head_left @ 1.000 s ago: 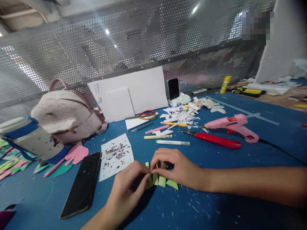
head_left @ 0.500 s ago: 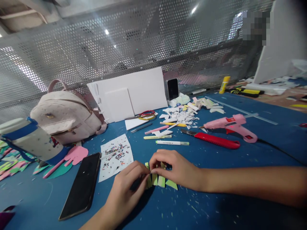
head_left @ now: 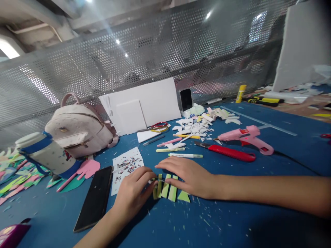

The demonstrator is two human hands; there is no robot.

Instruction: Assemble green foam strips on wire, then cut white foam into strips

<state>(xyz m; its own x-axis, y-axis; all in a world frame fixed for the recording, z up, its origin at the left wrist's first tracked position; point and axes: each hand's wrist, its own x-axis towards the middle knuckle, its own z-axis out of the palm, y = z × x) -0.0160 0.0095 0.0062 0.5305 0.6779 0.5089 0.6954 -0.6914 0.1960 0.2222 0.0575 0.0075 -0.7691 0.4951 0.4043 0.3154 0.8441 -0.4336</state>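
Note:
Several light-green foam strips (head_left: 172, 193) lie side by side on the blue table, with a green triangular piece (head_left: 184, 196) at their right end. My left hand (head_left: 134, 189) is closed in a pinch at the left end of the row. A thin dark sliver shows at its fingertips, too small to name. Over the strips from the right reaches my right hand (head_left: 192, 175), its fingers stretched and its thumb apart, partly covering their upper ends. A white marker (head_left: 185, 156) lies just beyond its knuckles.
A black phone (head_left: 94, 199) and a speckled white paper (head_left: 126, 165) lie left. Ahead are a red utility knife (head_left: 232, 153), a pink glue gun (head_left: 245, 137), scissors (head_left: 160, 127) and white foam scraps (head_left: 196, 127). A tumbler (head_left: 49, 155) and a backpack (head_left: 80, 127) stand back left.
My right hand has opened from a pinch beside the left fingertips, its fingers now stretched out. My left hand stays pinched near the strips. The view has shifted slightly.

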